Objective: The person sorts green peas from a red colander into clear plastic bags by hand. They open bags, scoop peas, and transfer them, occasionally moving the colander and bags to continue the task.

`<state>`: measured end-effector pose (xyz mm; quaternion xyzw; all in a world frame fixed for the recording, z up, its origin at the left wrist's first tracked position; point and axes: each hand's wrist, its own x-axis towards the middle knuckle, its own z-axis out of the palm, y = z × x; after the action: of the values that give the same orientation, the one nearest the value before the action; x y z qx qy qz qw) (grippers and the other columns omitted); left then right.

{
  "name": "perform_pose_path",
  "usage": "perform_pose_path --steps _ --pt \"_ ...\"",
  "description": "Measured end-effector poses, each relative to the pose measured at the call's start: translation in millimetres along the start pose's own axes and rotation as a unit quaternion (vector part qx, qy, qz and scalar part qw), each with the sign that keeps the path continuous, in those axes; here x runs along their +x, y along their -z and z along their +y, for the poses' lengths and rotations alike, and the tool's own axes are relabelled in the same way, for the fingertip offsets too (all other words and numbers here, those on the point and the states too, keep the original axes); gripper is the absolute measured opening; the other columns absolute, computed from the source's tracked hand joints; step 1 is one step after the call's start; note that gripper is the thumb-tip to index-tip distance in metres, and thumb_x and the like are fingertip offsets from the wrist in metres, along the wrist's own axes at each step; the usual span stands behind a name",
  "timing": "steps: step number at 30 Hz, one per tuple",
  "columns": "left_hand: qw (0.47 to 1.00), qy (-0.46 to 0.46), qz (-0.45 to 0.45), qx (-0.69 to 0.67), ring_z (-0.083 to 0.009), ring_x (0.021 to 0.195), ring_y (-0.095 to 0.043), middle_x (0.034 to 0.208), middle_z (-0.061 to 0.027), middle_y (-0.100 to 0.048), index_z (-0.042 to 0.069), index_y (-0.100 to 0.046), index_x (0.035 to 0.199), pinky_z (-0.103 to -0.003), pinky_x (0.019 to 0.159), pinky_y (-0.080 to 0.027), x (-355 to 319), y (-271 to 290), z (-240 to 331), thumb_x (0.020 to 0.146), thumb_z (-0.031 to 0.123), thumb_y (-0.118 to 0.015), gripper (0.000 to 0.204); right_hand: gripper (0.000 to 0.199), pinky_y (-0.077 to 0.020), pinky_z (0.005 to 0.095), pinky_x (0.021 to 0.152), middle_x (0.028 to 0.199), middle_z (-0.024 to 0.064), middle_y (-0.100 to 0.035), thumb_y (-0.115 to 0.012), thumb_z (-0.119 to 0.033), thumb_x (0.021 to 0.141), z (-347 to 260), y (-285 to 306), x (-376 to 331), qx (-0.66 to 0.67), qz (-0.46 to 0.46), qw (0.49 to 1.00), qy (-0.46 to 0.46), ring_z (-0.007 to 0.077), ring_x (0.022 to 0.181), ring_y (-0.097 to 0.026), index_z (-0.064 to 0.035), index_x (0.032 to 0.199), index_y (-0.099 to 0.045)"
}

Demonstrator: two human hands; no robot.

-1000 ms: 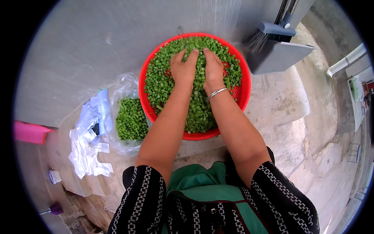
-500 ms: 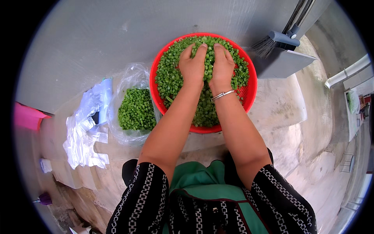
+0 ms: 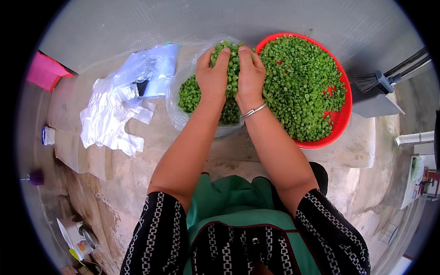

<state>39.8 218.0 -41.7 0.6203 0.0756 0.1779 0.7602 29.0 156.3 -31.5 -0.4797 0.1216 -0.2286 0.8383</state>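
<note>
My left hand (image 3: 212, 79) and my right hand (image 3: 251, 77) are cupped side by side around a heap of chopped green beans (image 3: 233, 68). Both are above a clear plastic bag (image 3: 172, 103), in which more chopped beans (image 3: 189, 97) lie. To the right stands a round red basket (image 3: 349, 98), its rim partly behind my right hand. Cut bean pieces (image 3: 302, 87) spread over most of it, and red mesh shows through at its right side. A bangle circles my right wrist.
Left of the bag lie flat white plastic bags (image 3: 112, 114) and a bluish plastic packet (image 3: 160, 75). A grey wall (image 3: 220, 18) rises behind. A broom (image 3: 378, 82) and a dustpan (image 3: 376, 105) stand at the right. Something pink (image 3: 48, 72) is at the far left.
Both hands have moved left from over the red basket to over the plastic bag, carrying the chopped beans. The view has shifted left, so the basket now appears further right.
</note>
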Motion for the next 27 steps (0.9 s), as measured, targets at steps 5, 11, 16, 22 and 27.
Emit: perform_pose_path --steps 5,11,16,22,27 --pt "0.925 -0.022 -0.117 0.36 -0.0211 0.103 -0.051 0.114 -0.011 -0.056 0.006 -0.054 0.12 -0.035 0.088 -0.04 22 70 -43 0.083 0.028 -0.06 0.043 0.034 -0.0401 0.0313 0.092 0.113 0.0172 -0.056 -0.057 -0.023 0.085 82 14 -3 -0.369 -0.085 0.919 0.113 0.0289 0.106 -0.052 -0.0011 0.11 -0.06" --pt "0.76 -0.045 -0.228 0.607 -0.0359 0.13 -0.031 0.142 -0.0122 -0.034 0.021 -0.039 0.135 -0.058 0.101 -0.027 28 89 -49 0.087 0.033 -0.051 0.051 0.04 -0.029 0.0616 0.096 0.135 0.0179 -0.039 -0.048 -0.026 0.087 104 17 1 -0.602 -0.2 0.756 0.163 0.0432 0.123 -0.034 -0.0115 0.124 -0.052" --pt "0.721 0.0 -0.309 0.621 -0.0394 0.128 -0.032 0.145 -0.0134 -0.029 0.02 -0.038 0.136 -0.049 0.103 -0.031 24 103 -34 0.085 0.033 -0.053 0.055 0.044 -0.0285 0.0627 0.096 0.137 0.018 -0.036 -0.05 -0.03 0.087 92 26 -11 -0.663 -0.263 0.693 0.106 0.0446 0.124 -0.031 -0.0143 0.128 -0.049" --pt "0.764 -0.111 -0.299 0.562 -0.0355 0.11 -0.052 0.123 -0.0163 -0.052 0.011 -0.056 0.118 -0.04 0.091 -0.043 34 113 -5 0.084 0.03 -0.055 0.039 0.027 -0.0475 0.0379 0.084 0.111 0.0162 -0.059 -0.051 -0.022 0.086 20 4 -26 -0.6 -0.29 0.725 0.174 0.032 0.097 -0.058 -0.0061 0.104 -0.063" --pt "0.812 -0.186 -0.249 0.494 -0.0332 0.091 -0.06 0.1 -0.0136 -0.063 0.009 -0.066 0.099 -0.04 0.081 -0.047 11 86 7 0.085 0.024 -0.055 0.023 0.02 -0.0495 0.0317 0.076 0.093 0.0125 -0.065 -0.053 -0.015 0.087 -14 43 -18 -0.508 -0.235 0.796 0.231 0.0234 0.084 -0.063 -0.0052 0.1 -0.065"
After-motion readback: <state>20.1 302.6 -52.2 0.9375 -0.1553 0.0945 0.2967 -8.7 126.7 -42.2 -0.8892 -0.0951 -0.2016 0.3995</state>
